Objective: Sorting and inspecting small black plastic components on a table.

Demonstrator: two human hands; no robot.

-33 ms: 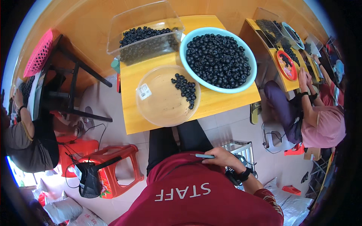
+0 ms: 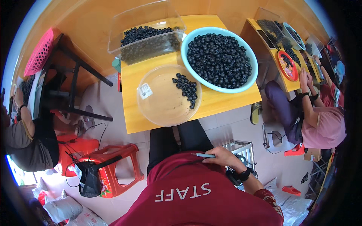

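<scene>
My right hand (image 2: 224, 157) is closed around a slim grey-blue pen-like tool (image 2: 205, 155), held low against my maroon shirt. My left hand is out of view. Ahead of me on the yellow table (image 2: 226, 101), a round clear plastic tray (image 2: 160, 111) holds a small cluster of black beads (image 2: 187, 88) along its right side. Behind it to the right, a light blue basin (image 2: 255, 67) is heaped with similar black beads (image 2: 218, 60). At the back left stands a clear rectangular bin (image 2: 151, 15), partly filled with the same beads.
A red plastic stool (image 2: 132, 162) with a black bag (image 2: 89, 180) stands at the left. One person (image 2: 28, 145) sits at far left; another (image 2: 320, 126) works at a table on the right. A metal-framed stool (image 2: 243, 150) is by my right hand.
</scene>
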